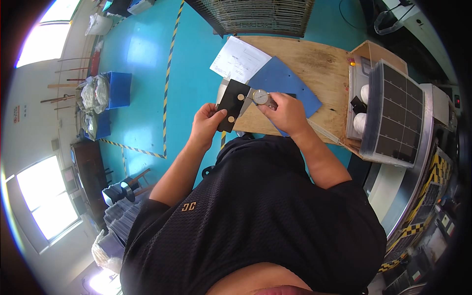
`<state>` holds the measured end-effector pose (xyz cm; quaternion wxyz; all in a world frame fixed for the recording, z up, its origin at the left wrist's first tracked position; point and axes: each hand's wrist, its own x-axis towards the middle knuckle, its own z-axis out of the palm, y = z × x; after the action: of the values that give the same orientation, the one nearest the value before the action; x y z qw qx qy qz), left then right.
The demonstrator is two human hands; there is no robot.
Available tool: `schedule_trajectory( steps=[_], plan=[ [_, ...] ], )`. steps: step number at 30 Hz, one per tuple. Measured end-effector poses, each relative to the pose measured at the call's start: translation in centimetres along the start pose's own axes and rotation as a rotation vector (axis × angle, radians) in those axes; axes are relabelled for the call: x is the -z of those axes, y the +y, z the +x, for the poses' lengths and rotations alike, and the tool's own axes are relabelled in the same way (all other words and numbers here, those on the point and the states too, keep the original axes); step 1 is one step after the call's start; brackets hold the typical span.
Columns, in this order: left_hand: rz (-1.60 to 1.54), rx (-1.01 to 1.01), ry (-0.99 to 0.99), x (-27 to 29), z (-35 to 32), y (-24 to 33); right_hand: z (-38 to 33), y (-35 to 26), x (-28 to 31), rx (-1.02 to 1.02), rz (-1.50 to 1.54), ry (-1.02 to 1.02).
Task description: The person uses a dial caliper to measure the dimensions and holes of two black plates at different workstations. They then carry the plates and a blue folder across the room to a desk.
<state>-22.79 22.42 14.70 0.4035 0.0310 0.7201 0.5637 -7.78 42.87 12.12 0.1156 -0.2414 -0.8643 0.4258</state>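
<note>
My left hand (204, 128) pinches a flat black rectangular plate (231, 104) at its near left edge, thumb on top. Two round pale spots show on the plate; whether they are holes or inserts I cannot tell. In my right hand (289, 114) is a dial caliper (260, 97), its round white dial just right of the plate. The caliper's metal jaws and beam pass beside and partly behind the plate, so their exact contact is hidden. Below both hands lie a blue folder (301, 93) and a printed white sheet (241, 58).
The folder and sheet rest on a wooden tabletop (319, 59). At its right stands a clear-lidded box (393, 113) with a dark panelled sheet. A slatted metal rack (255, 17) is beyond the table. Blue bins (119, 89) stand on the floor at left.
</note>
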Motion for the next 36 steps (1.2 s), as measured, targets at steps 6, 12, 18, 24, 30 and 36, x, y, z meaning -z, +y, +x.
schedule_trajectory(
  steps=[6,12,18,24,30,36],
  plan=[
    [-0.074,0.004,-0.033,-0.5,-0.1,0.3,-0.4,0.4,0.1,0.016,-0.024,-0.003],
    [-0.016,0.016,-0.061,-0.7,0.0,0.2,-0.9,0.3,0.3,0.013,0.002,0.001],
    [0.026,0.028,-0.093,-0.3,-0.1,0.4,-0.9,0.9,0.2,0.000,0.015,-0.003],
    [-0.279,0.127,-0.104,4.0,-0.9,0.3,-2.1,5.1,-0.9,-0.280,0.184,-0.099],
    [-0.186,0.222,-0.139,-1.3,2.8,0.0,-4.2,4.8,-3.2,-0.277,0.200,-0.307],
    [-0.084,0.352,-0.301,-5.2,3.2,-0.9,-3.3,3.9,-3.8,-0.282,0.112,-0.341]
  ],
)
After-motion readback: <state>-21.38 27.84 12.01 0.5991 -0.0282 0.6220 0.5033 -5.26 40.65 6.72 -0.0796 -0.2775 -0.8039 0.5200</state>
